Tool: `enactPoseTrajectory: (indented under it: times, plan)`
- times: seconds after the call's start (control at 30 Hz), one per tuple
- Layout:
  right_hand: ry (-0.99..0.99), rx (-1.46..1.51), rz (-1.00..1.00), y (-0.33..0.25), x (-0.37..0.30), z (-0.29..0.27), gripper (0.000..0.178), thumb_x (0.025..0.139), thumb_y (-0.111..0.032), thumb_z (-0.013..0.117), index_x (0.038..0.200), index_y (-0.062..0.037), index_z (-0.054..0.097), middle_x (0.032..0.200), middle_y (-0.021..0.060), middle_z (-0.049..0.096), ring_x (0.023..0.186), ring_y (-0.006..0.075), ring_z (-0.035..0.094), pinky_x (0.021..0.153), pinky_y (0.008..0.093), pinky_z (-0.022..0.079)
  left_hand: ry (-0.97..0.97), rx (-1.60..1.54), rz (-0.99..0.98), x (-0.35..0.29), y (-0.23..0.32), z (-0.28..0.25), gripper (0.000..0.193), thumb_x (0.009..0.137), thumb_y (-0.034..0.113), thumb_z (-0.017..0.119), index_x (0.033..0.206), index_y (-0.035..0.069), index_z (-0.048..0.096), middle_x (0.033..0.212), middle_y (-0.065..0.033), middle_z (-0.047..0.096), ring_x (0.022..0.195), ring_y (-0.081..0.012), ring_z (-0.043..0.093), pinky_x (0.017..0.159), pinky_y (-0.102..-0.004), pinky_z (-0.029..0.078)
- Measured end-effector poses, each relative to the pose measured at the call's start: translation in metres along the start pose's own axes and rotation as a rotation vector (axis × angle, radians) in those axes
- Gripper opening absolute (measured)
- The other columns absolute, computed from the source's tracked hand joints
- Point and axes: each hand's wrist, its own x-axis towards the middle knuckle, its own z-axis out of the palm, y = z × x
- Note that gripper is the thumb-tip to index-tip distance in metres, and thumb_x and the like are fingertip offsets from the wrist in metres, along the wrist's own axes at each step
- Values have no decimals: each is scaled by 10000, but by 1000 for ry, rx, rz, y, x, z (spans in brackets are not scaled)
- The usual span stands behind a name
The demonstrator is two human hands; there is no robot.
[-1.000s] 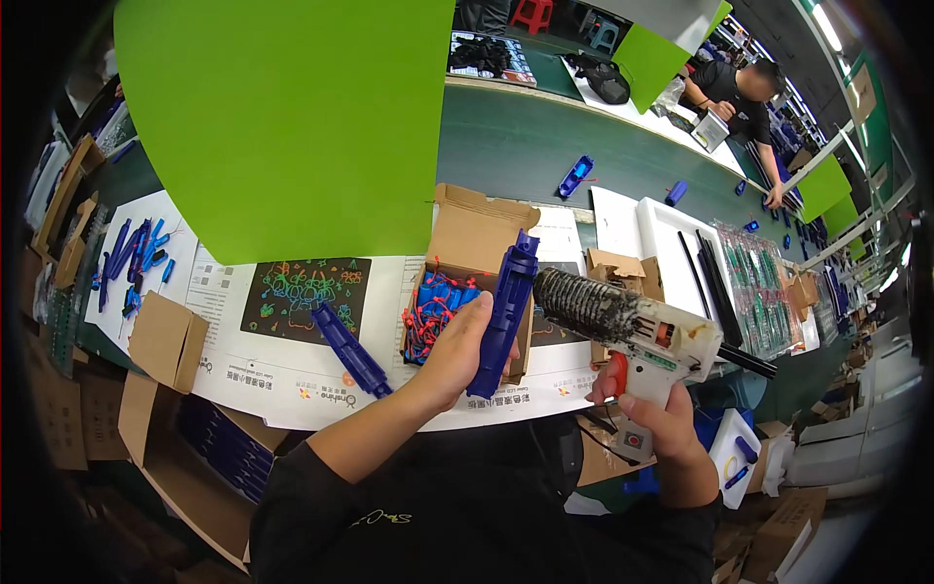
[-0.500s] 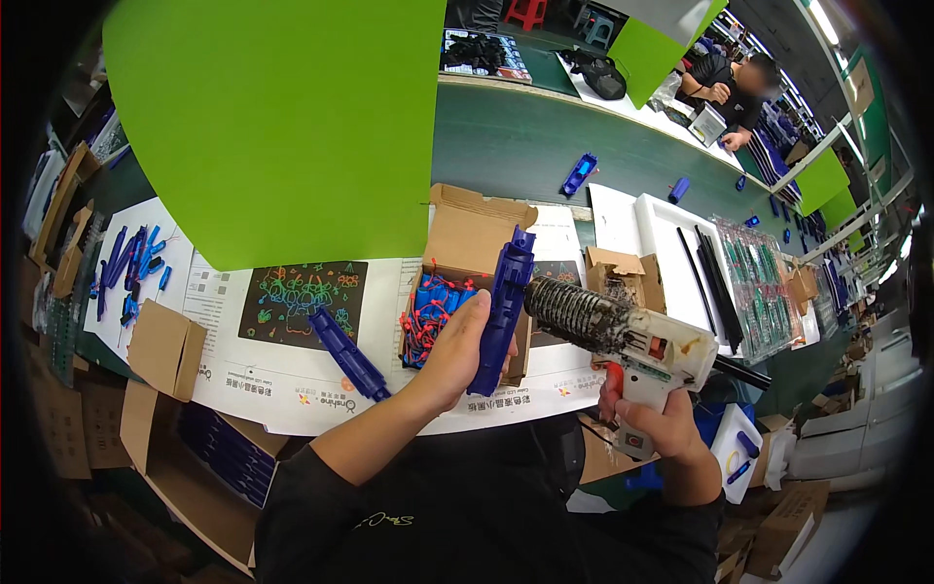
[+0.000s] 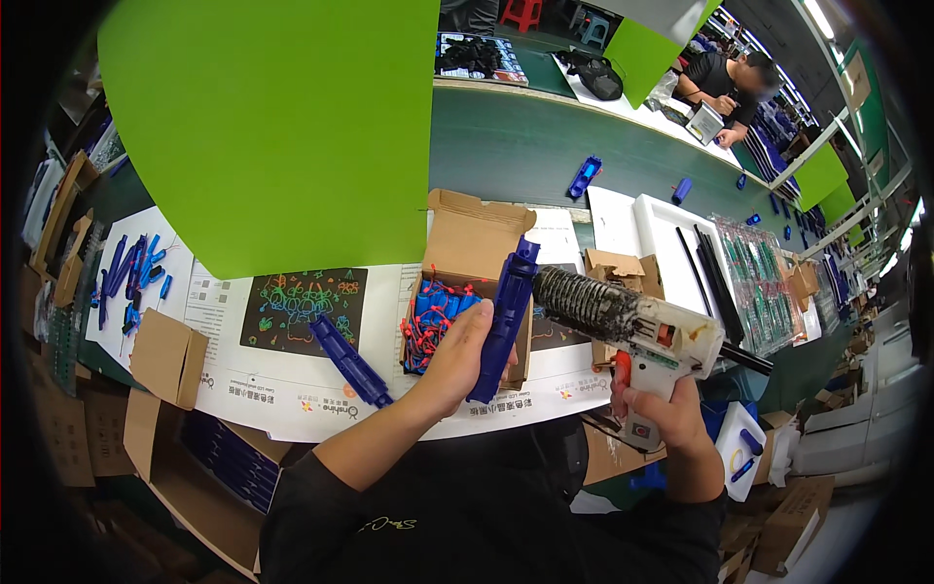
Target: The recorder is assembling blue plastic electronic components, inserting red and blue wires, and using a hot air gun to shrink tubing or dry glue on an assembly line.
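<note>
My left hand is closed round a long dark blue plastic shell, holding it nearly upright over the table. My right hand grips a worn white hot glue gun by its handle, fingers on the red trigger. A black stick protrudes from the gun's back end. Its dark, coil-wrapped front points at the upper part of the shell; whether the tip touches cannot be made out. Another blue shell lies left of my left hand. Behind the held shell stands an open cardboard box of blue cylinders with red wires.
A tall green panel rises at the back left. Blue parts lie on the far left, above a carton of blue shells. To the right are a white foam tray and bagged green boards. A co-worker sits far right.
The glue gun has shifted slightly right and down, its front now a bit farther from the shell's middle. The held shell has moved slightly. Both hands keep their grip.
</note>
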Motion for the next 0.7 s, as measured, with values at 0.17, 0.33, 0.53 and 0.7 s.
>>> enactPoseTrajectory:
  times: [0.17, 0.33, 0.53, 0.7]
  plan:
    - [-22, -31, 51, 2, -1, 1, 325, 696, -9, 562, 1012, 36, 501, 786, 84, 560, 641, 154, 553, 581, 285, 470, 21, -38, -34, 1, 2, -4, 477, 952, 499, 304, 951, 68, 508, 682, -63, 568, 519, -124, 549, 436, -244, 447]
    - [6, -106, -5, 3, -9, 10, 365, 675, -7, 553, 1030, 52, 495, 797, 100, 578, 644, 164, 567, 588, 292, 478, 31, -44, -9, 3, 0, -11, 490, 946, 513, 312, 963, 65, 511, 686, -62, 571, 521, -125, 552, 445, -244, 457]
    - [-9, -23, -45, 3, 3, 2, 415, 717, -37, 559, 1110, 70, 474, 913, 158, 606, 762, 218, 618, 693, 318, 518, 29, -21, -18, 1, -2, -2, 507, 945, 517, 308, 950, 56, 517, 685, -61, 570, 519, -118, 548, 448, -239, 459]
    - [-79, -101, 35, -13, 6, 0, 469, 740, -58, 553, 1176, 77, 445, 1019, 184, 600, 834, 212, 626, 664, 303, 533, 23, 12, -22, 8, -10, -8, 515, 952, 510, 288, 949, 50, 519, 671, -56, 566, 511, -109, 540, 449, -234, 456]
